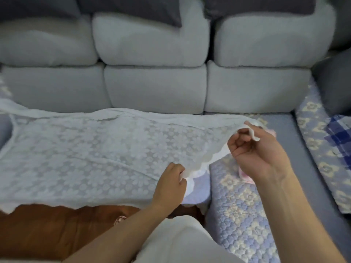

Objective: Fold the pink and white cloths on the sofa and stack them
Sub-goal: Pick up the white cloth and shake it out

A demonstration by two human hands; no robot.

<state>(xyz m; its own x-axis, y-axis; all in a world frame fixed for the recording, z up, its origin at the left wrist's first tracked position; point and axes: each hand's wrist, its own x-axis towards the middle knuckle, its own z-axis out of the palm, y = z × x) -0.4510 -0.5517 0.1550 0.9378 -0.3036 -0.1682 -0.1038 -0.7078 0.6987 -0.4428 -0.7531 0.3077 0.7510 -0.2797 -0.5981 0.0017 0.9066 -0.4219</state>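
The white lace cloth, patterned with daisies and edged with a scalloped hem, is spread across the sofa seat and drawn up at its right end between the two hands; the left hand pinches the scalloped hem near the front corner, fingers curled tight on the fabric, low over the seat; the right hand is raised higher and farther right, its fingers curled round the far corner of the same cloth, a strip of hem looping over the fingertips; the edge between the two grips hangs in a slack diagonal; the rest of the cloth runs away to the left, flat, with its near edge lying over a brown cushion or cover. The pink cloth shows only as small slivers under and behind the right hand, lying on the seat; its shape cannot be told. The sofa has pale grey back cushions in two tiers, dark grey pillows along the top; its seat wears a blue quilted cover with cream flowers. To the far right a blue and white checked fabric lies on the side section, well apart from the hands; the person's pale trouser leg fills the lower middle, between the forearms.
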